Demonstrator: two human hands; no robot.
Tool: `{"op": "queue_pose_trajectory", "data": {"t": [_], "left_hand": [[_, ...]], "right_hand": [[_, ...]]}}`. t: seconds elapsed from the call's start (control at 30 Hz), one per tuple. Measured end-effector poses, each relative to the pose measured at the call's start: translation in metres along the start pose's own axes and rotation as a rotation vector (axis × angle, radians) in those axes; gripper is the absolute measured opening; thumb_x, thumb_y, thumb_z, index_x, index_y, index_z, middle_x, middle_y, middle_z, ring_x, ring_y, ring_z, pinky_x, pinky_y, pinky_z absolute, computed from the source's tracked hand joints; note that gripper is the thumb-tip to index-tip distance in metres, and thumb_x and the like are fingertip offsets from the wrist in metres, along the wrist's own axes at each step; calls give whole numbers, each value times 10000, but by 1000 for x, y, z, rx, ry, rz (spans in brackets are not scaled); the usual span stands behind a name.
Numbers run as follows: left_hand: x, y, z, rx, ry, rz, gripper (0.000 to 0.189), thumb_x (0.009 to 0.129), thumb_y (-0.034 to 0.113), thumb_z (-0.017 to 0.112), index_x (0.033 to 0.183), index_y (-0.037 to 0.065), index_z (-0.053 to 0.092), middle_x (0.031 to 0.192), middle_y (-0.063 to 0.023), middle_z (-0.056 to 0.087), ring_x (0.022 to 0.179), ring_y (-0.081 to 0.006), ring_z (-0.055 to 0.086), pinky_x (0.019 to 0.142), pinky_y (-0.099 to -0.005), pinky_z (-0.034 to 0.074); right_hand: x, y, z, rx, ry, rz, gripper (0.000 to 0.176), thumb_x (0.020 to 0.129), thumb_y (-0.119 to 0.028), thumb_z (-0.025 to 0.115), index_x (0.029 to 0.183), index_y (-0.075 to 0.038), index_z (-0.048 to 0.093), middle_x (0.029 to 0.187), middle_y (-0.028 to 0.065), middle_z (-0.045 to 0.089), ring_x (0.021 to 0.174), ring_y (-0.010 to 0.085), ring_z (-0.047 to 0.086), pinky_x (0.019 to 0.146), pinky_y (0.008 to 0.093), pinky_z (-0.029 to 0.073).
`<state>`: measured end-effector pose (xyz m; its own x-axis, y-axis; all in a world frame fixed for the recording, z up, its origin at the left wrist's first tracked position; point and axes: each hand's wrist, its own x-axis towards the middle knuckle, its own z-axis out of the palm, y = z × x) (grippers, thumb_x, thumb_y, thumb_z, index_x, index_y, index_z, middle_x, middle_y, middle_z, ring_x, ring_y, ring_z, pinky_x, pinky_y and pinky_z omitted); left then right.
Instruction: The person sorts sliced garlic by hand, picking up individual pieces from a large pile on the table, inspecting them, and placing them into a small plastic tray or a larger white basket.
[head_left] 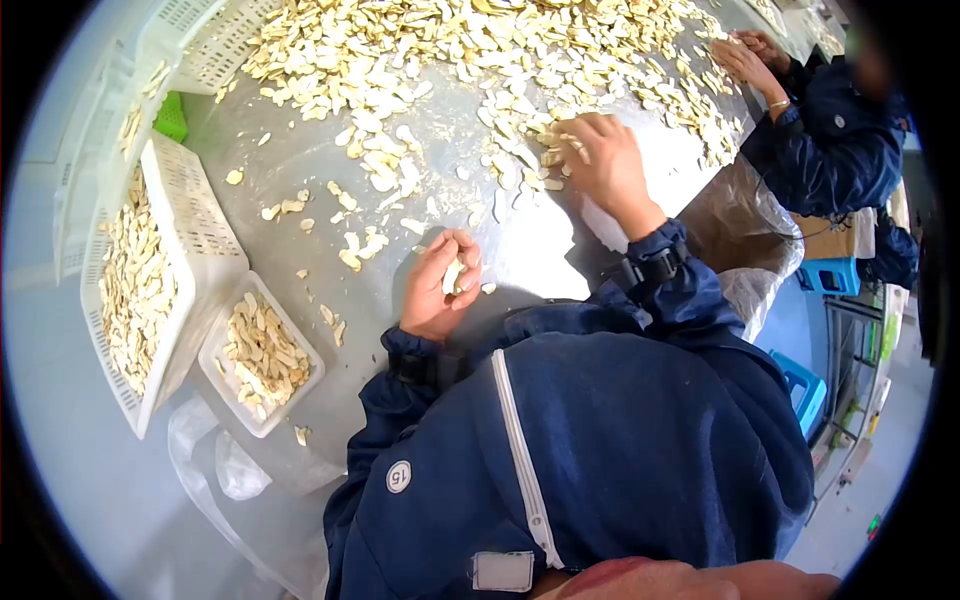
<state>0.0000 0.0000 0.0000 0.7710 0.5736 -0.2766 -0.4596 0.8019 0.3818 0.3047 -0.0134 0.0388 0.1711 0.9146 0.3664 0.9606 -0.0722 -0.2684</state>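
Pale dried slices (pixel 450 40) lie in a broad heap across the far part of the metal table (pixel 300 150). My right hand (pixel 605 165) rests at the near edge of the heap, its fingers over some slices; whether they grip any is hidden. Nearer my body, my left hand (pixel 440 285) is curled palm up around a few slices, held between its fingers and palm. Small groups of loose slices (pixel 362 248) lie on the metal to the left of this hand.
At the left stand a large white basket (pixel 210 240) and a small white tray (pixel 312 385), both holding slices. A green container (pixel 171 116) is behind them. A co-worker's hands (pixel 750 60) touch the heap at the upper right. A plastic-lined container (pixel 745 230) and blue stools (pixel 830 276) are at right.
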Motion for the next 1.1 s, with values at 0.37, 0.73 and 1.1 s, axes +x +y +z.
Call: {"op": "queue_pose_trajectory", "data": {"t": [0.37,0.73,1.1], "left_hand": [[-1,-5,-1,292,-7,112,192,1133,195,454,1149,45,573,967,-20,545,728,-61,490,508,-191,371],[5,-11,-26,507,-335,403,187,1029,48,586,1214,22,590,986,-58,578,778,-92,550,613,-227,446],[-5,-5,-10,1085,-160,691,235,1139,228,449,1161,29,572,972,-37,560,755,-73,509,530,-198,377]], "right_hand": [[3,-19,-3,267,-216,144,158,927,-207,681,1000,-70,710,925,163,733,868,395,685,781,456,541],[26,-195,-38,947,-648,-247,356,990,-48,631,1344,-28,663,1151,207,739,996,311,754,854,367,581],[-22,-75,-8,382,-295,-314,308,899,-91,751,1207,-99,751,1311,135,690,1222,357,629,1021,450,515]]}}
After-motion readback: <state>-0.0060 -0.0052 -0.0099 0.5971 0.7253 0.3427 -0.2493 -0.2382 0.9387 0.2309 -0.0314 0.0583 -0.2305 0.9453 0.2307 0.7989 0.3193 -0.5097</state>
